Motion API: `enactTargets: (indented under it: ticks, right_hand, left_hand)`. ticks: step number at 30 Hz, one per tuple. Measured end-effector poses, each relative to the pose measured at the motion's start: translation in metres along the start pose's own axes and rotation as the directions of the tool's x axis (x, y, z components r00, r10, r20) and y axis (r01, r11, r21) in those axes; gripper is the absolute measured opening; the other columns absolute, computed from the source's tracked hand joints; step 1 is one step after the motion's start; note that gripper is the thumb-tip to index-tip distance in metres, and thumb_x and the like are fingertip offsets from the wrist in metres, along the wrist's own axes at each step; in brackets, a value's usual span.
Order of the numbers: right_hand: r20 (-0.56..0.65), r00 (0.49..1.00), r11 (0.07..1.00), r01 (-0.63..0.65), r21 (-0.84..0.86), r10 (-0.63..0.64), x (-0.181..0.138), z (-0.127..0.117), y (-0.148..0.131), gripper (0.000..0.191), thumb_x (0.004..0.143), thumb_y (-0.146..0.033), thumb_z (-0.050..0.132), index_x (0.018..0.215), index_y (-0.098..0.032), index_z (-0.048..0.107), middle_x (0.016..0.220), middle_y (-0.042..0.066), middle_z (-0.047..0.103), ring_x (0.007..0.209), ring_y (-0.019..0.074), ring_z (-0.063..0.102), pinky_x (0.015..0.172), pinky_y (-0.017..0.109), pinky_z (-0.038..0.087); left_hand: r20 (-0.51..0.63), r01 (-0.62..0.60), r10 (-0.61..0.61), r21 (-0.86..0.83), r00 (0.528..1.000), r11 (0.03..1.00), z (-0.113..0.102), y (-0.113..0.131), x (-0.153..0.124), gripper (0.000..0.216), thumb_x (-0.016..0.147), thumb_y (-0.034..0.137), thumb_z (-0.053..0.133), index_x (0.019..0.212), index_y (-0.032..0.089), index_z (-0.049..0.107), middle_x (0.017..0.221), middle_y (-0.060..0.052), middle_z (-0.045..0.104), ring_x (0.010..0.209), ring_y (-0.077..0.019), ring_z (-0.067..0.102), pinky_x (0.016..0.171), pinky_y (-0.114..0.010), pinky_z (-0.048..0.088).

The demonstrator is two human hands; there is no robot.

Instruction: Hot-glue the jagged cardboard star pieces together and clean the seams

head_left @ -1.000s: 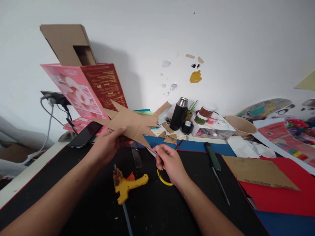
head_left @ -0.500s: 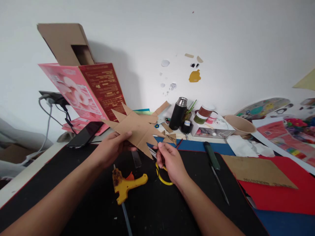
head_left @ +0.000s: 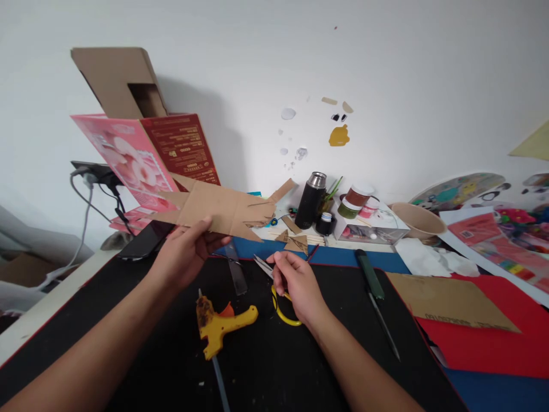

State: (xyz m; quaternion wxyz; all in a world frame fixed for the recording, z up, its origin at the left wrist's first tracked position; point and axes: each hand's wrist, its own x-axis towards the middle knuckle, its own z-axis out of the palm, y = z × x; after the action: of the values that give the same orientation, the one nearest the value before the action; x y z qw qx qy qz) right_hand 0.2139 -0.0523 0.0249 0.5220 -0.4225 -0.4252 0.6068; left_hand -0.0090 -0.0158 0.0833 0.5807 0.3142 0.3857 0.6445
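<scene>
My left hand [head_left: 185, 252] grips a spiky, star-like piece of brown cardboard [head_left: 218, 207] and holds it above the black mat, tilted nearly flat. Its thumb presses on the near edge. My right hand [head_left: 297, 282] is closed around the yellow handles of a pair of scissors [head_left: 274, 286], whose blades point up and left toward the cardboard without touching it. A yellow glue gun [head_left: 221, 323] lies on the mat just below both hands.
A green-handled tool [head_left: 374, 287] and a flat cardboard sheet [head_left: 446, 302] lie to the right on the mat. A black flask [head_left: 311, 200], jars, a paper bowl [head_left: 417, 218] and cardboard scraps [head_left: 295, 240] crowd the back. A phone [head_left: 143, 240] and pink box [head_left: 137, 160] stand at left.
My left hand has tipped the cardboard star from facing me to nearly flat and shifted it left. The right hand with the scissors has stayed about where it was.
</scene>
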Motion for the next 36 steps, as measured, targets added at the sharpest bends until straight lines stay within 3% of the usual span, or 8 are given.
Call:
enactTargets:
  ticks: [4,10,13,16,21,28,33,36]
  right_hand:
    - [0.077,0.997,1.000,-0.011,-0.020,0.012,-0.004,0.004,0.001,0.049,0.086,-0.066,0.079,0.094,-0.018,0.073,0.054,-0.007,0.055,0.040,0.0085,0.044,0.043,0.023,0.029]
    - [0.122,0.992,1.000,-0.006,-0.017,0.008,-0.005,0.007,0.003,0.056,0.085,-0.071,0.079,0.102,-0.017,0.074,0.052,-0.007,0.055,0.038,0.0083,0.043,0.042,0.023,0.026]
    - [0.112,0.994,1.000,0.002,0.010,-0.004,-0.003,0.007,0.004,0.055,0.084,-0.071,0.080,0.092,-0.017,0.072,0.053,-0.006,0.056,0.039,0.0077,0.043,0.042,0.022,0.026]
    - [0.127,0.992,1.000,0.018,0.021,-0.021,-0.002,0.006,0.004,0.056,0.084,-0.072,0.080,0.079,-0.018,0.068,0.051,-0.006,0.055,0.038,0.0073,0.042,0.042,0.023,0.025]
    - [0.175,0.985,1.000,0.014,0.008,-0.015,-0.003,0.006,0.003,0.056,0.085,-0.073,0.079,0.084,-0.017,0.073,0.049,-0.006,0.054,0.038,0.0069,0.039,0.043,0.024,0.025]
    - [0.104,0.994,0.999,0.021,0.045,-0.026,-0.002,0.003,0.000,0.071,0.089,-0.080,0.071,0.053,-0.019,0.059,0.044,-0.002,0.048,0.040,0.0083,0.041,0.047,0.026,0.023]
    - [0.104,0.994,0.990,0.005,0.139,-0.020,-0.002,0.005,-0.005,0.070,0.087,-0.076,0.075,0.053,-0.018,0.059,0.044,-0.004,0.045,0.039,0.0077,0.039,0.046,0.026,0.022]
    - [0.096,0.995,0.974,-0.015,0.224,-0.007,-0.002,0.005,-0.008,0.067,0.083,-0.072,0.082,0.053,-0.018,0.056,0.047,-0.005,0.045,0.039,0.0070,0.039,0.045,0.025,0.022]
  left_hand:
    - [0.068,0.012,-0.008,-0.044,0.998,0.999,0.009,-0.006,-0.010,0.017,0.083,0.028,0.087,0.092,0.017,0.077,0.095,-0.005,0.084,0.085,-0.0202,0.080,0.082,-0.034,0.071]
    - [0.162,0.062,-0.061,-0.004,0.985,0.998,0.021,-0.018,-0.029,0.033,0.077,0.039,0.094,0.093,0.014,0.080,0.096,-0.010,0.084,0.087,-0.0253,0.080,0.086,-0.039,0.070]
    - [0.220,0.104,-0.110,0.036,0.969,0.994,0.025,-0.023,-0.037,0.040,0.079,0.044,0.093,0.099,0.012,0.081,0.101,-0.013,0.084,0.093,-0.0276,0.080,0.090,-0.041,0.069]
    - [0.246,0.144,-0.153,0.054,0.957,0.988,0.028,-0.028,-0.042,0.045,0.078,0.049,0.093,0.100,0.011,0.082,0.099,-0.015,0.083,0.094,-0.0285,0.080,0.089,-0.041,0.068]
    - [0.206,0.143,-0.163,0.107,0.965,0.984,0.026,-0.037,-0.043,0.047,0.074,0.056,0.094,0.090,0.013,0.082,0.090,-0.012,0.081,0.082,-0.0215,0.075,0.075,-0.031,0.064]
    - [0.221,-0.009,-0.073,0.347,0.972,0.938,0.019,-0.045,-0.048,0.048,0.084,0.065,0.081,0.076,0.018,0.077,0.077,-0.005,0.074,0.075,-0.0179,0.066,0.073,-0.029,0.055]
    - [0.240,-0.099,-0.075,0.638,0.968,0.763,0.017,-0.046,-0.058,0.060,0.092,0.076,0.062,0.073,0.021,0.075,0.078,-0.007,0.073,0.080,-0.0230,0.067,0.079,-0.035,0.053]
    - [0.271,-0.198,0.000,0.703,0.963,0.683,0.016,-0.045,-0.058,0.053,0.089,0.074,0.064,0.079,0.023,0.077,0.085,-0.009,0.076,0.087,-0.0273,0.070,0.085,-0.040,0.056]
